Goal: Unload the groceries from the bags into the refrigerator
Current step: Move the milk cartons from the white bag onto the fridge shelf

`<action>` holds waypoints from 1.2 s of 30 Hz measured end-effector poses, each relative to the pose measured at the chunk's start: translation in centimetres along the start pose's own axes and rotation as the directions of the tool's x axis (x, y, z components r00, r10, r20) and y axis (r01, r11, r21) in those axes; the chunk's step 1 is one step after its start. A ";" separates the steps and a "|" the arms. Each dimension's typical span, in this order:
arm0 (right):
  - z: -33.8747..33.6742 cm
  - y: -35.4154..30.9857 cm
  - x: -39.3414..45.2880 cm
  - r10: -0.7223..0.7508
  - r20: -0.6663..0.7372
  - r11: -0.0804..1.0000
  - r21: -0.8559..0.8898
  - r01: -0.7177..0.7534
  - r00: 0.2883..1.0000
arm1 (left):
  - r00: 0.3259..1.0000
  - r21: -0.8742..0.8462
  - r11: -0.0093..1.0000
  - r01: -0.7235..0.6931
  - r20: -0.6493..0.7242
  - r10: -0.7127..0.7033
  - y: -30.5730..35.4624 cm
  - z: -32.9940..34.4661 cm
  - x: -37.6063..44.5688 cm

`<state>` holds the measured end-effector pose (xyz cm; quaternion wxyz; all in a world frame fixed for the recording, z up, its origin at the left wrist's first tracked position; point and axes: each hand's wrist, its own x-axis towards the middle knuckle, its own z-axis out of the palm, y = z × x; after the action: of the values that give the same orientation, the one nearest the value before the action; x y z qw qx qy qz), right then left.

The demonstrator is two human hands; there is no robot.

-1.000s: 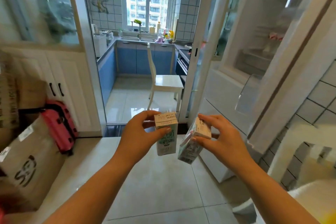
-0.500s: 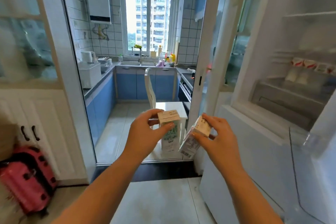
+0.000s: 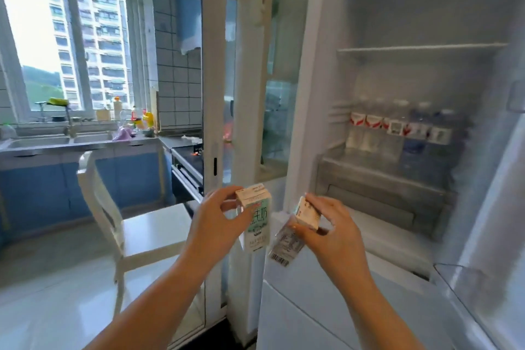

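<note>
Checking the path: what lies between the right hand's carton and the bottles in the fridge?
Head view: only the drawer front separates the right hand's carton from the bottles.

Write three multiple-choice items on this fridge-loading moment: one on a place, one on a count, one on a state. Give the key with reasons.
1. Where do the water bottles stand?
A. On a fridge shelf above the drawer
B. On the white chair
C. On the floor

2. How many milk cartons are being held?
A. One
B. Two
C. Four

3. What state is the refrigerator in?
A. Door shut
B. Open, inside visible
C. Lying on its side

Key:
1 A: the row of bottles with red-and-white labels sits inside the fridge, on the shelf over the drawer.
2 B: the left hand holds an upright green-and-white carton, and the right hand holds a tilted carton.
3 B: shelves, the drawer and the bottles show directly, so the compartment is open.
</note>
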<state>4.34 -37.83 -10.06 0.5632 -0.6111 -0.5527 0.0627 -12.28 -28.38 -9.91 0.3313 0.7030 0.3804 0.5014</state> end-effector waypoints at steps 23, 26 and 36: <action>-10.5 17.2 32.6 0.060 -0.354 0.998 -0.001 -0.065 0.933 | 0.963 -0.350 0.937 -0.021 0.246 0.113 2.1 30.4 32.1; -11.5 20.2 35.1 0.097 -0.351 0.994 -0.022 -0.112 0.931 | 0.947 -0.369 0.929 0.006 0.300 0.112 1.6 33.8 33.7; -12.3 26.3 39.4 0.194 -0.326 0.975 -0.042 -0.219 0.925 | 0.950 -0.466 0.882 0.071 0.301 0.083 0.2 40.6 36.9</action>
<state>43.85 -9.58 -4.06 0.6115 -0.6893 -0.3885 0.0002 34.28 0.08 -4.37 0.5462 0.6730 0.1877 0.4621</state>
